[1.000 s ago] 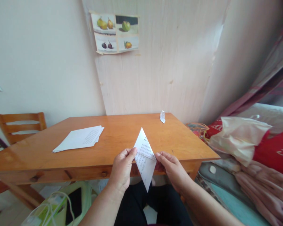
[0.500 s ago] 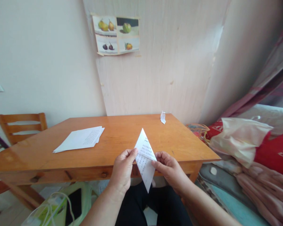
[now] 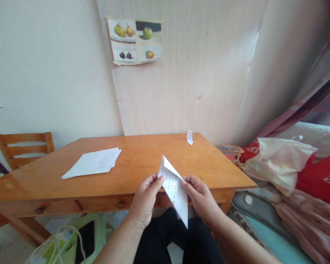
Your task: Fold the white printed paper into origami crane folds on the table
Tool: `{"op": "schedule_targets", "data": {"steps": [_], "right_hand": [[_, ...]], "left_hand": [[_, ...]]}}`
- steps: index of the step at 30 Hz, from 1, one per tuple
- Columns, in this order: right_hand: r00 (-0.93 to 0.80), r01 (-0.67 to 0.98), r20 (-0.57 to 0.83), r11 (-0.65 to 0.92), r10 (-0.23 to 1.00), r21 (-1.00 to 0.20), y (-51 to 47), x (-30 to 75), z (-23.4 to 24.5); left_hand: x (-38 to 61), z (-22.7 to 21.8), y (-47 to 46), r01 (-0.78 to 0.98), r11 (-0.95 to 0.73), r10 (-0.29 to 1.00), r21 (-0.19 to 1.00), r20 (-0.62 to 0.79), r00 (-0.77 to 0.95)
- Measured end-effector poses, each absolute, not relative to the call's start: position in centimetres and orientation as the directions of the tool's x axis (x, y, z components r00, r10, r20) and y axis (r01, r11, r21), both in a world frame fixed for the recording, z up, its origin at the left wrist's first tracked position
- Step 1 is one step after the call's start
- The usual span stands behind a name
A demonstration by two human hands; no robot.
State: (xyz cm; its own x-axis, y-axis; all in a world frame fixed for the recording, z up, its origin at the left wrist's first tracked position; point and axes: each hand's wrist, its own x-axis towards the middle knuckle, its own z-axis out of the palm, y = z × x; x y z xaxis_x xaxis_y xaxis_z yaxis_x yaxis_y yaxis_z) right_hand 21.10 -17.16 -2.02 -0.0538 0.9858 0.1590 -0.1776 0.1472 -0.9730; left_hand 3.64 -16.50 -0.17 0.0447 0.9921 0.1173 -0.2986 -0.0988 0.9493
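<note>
A folded sheet of printed paper (image 3: 174, 187) is held up in front of the table edge, above my lap. It has a long pointed shape, with one tip up at the left and the other hanging down to the right. My left hand (image 3: 145, 196) pinches its left edge between thumb and fingers. On the opposite edge, my right hand (image 3: 198, 192) grips it with the thumb on the near face. The upper flap stands slightly away from the printed face.
On the wooden table (image 3: 143, 157), a stack of paper (image 3: 92, 163) lies at the left and a small folded paper piece (image 3: 189, 137) stands near the back right. A green stool (image 3: 99, 234) with cables is below left. A cream bag (image 3: 280, 161) and cushions lie at the right.
The paper has turned from a near-upright diamond to a slant, its lower tip swinging right and its top fold lifting open. Both hands keep their hold.
</note>
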Motion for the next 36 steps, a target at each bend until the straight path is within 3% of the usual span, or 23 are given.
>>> {"op": "schedule_targets", "data": {"steps": [6,12,17,24,31,36], "right_hand": [[0.026,-0.097,0.215,0.216,0.976,-0.972,-16.5,21.6,-2.8],[0.180,0.091,0.361,0.350,0.915,-0.932,-15.8,22.2,-2.5],[0.125,-0.129,0.245,0.260,0.962,-0.957,-16.9,21.9,-1.3],[0.109,-0.168,0.166,0.182,0.980,-0.969,-17.7,21.8,-0.8],[0.116,-0.180,0.337,0.354,0.934,-0.918,-18.5,22.0,-0.3],[0.059,-0.326,0.297,0.300,0.953,-0.897,-19.0,22.1,-0.1]], "left_hand": [[3.5,-0.2,-16.5,-0.232,-0.111,0.985,0.966,0.137,0.100],[3.3,-0.2,-16.3,-0.096,-0.179,0.983,0.979,0.182,0.016],[3.3,-0.1,-16.5,-0.041,-0.245,0.969,0.969,0.245,0.004],[3.2,-0.1,-17.1,0.006,-0.319,0.948,0.948,0.319,-0.023],[3.2,0.3,-17.6,-0.190,-0.293,0.956,0.937,0.290,-0.045],[3.2,2.1,-18.3,-0.323,-0.117,0.986,0.939,0.149,0.074]]}}
